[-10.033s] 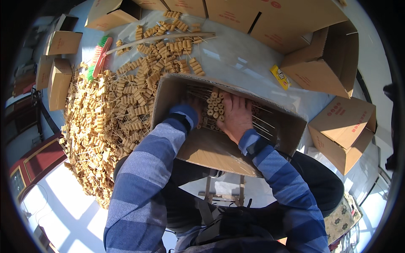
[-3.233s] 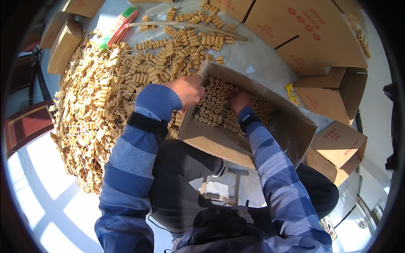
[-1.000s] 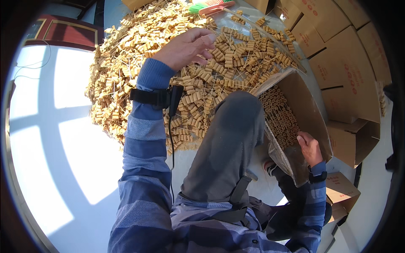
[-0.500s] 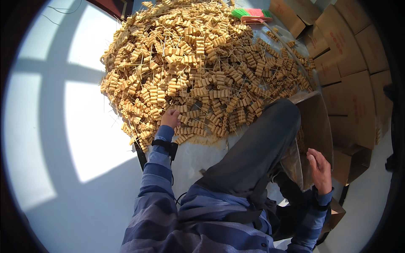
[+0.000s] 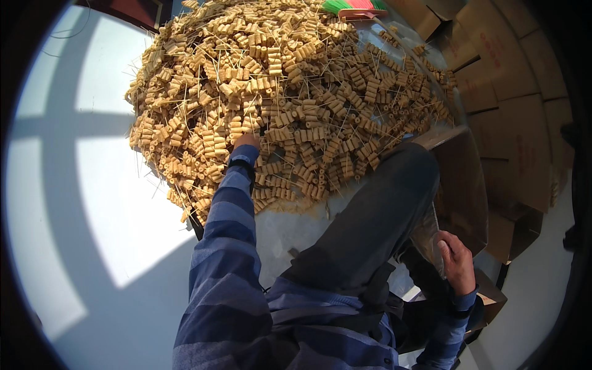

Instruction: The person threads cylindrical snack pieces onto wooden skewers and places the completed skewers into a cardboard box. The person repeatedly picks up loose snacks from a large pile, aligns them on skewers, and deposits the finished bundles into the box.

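Note:
A large heap of tan, ridged rolls threaded on thin sticks (image 5: 296, 105) spreads over the table. My left hand (image 5: 248, 140) is pushed into the near-left part of this heap; its fingers are hidden among the skewers. An open cardboard box (image 5: 465, 185) with a clear plastic lining stands beside my raised knee, on the right. My right hand (image 5: 457, 262) is at the near rim of that box, with its fingers curled closed over the edge. What lies inside the box is mostly hidden by my leg.
Several cardboard boxes (image 5: 518, 135) are stacked along the right. A brush with green and pink bristles (image 5: 357, 11) lies at the far edge of the heap. My knee (image 5: 413, 169) rises between the heap and the open box. A pale, sunlit floor (image 5: 105, 203) stretches on the left.
My left hand has moved forward into the heap, so its fingers no longer show. My right hand has shifted slightly left and down, closing on the box's rim. The view has tilted slightly.

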The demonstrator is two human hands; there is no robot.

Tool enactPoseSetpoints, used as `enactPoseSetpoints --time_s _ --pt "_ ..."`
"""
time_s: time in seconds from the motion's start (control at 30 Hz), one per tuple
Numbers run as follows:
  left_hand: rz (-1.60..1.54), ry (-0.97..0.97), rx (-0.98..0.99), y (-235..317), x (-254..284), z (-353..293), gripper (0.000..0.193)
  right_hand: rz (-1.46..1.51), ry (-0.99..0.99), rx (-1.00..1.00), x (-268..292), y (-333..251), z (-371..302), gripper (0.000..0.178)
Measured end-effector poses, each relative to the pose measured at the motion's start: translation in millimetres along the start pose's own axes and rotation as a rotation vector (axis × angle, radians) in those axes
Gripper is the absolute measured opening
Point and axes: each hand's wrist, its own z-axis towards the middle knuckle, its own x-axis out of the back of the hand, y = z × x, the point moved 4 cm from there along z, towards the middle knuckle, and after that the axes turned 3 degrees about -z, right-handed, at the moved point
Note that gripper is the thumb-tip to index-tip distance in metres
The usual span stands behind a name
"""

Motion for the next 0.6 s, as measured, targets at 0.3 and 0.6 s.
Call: enactPoseSetpoints --time_s 0.3,0.6 --pt "-0.398 0.048 0.209 32.6 22.6 -93.5 0.074 -0.009 -0.028 -0.034 -14.3 0.6 18.7 0.023" --pt "-0.23 -0.029 0.193 65.2 34.2 -82.2 0.075 -0.029 -0.001 -0.016 -17.5 1.9 24.4 0.025"
